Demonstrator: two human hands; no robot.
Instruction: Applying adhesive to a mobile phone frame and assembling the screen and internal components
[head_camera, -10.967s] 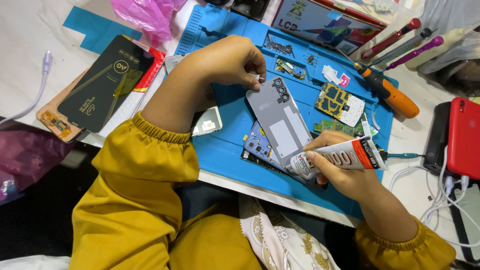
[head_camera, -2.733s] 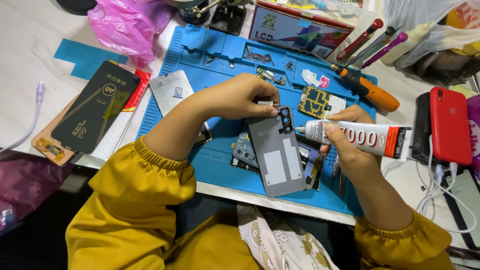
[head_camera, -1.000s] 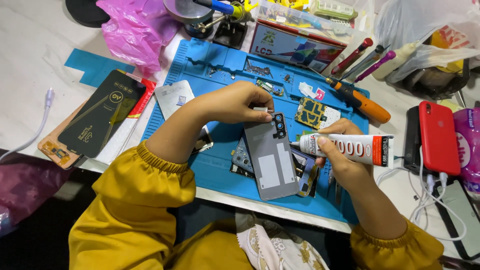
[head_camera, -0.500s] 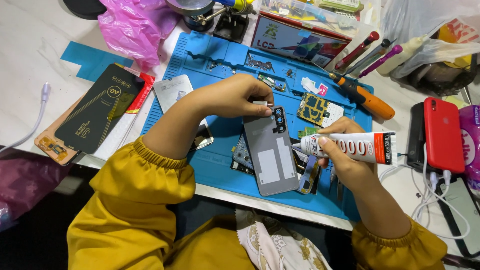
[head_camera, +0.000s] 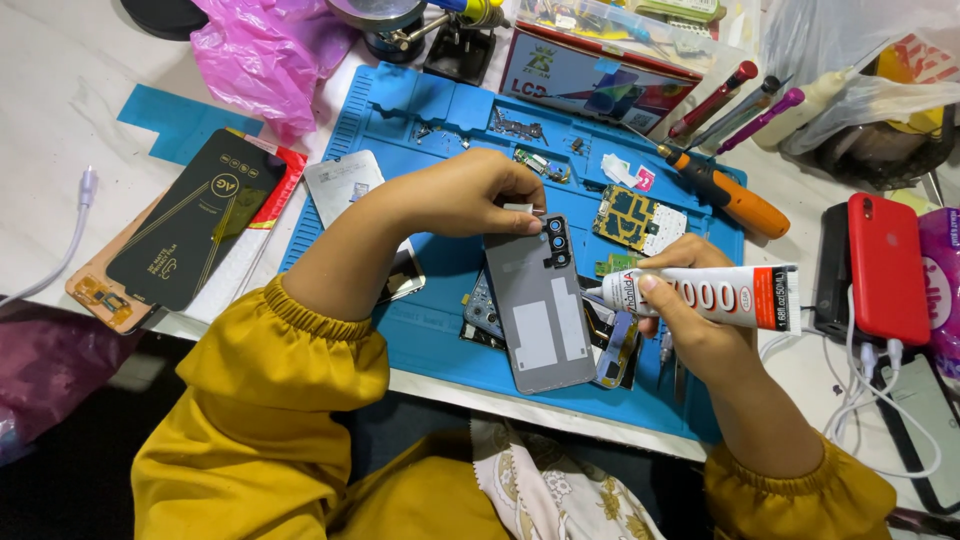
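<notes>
The left hand (head_camera: 470, 195) pinches the top edge of one grey phone back cover (head_camera: 540, 305) over the blue mat (head_camera: 420, 110) on the bench. The right hand's (head_camera: 690, 320) fingers wrap one glue tube (head_camera: 710, 293), its nozzle now closer to the cover's edge than a moment ago. One orange screwdriver (head_camera: 725, 190) and one red phone (head_camera: 888, 265) lie beyond.

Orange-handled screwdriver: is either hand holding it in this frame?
No. The orange-handled screwdriver lies untouched on the blue mat, while the right hand holds a glue tube.
</notes>
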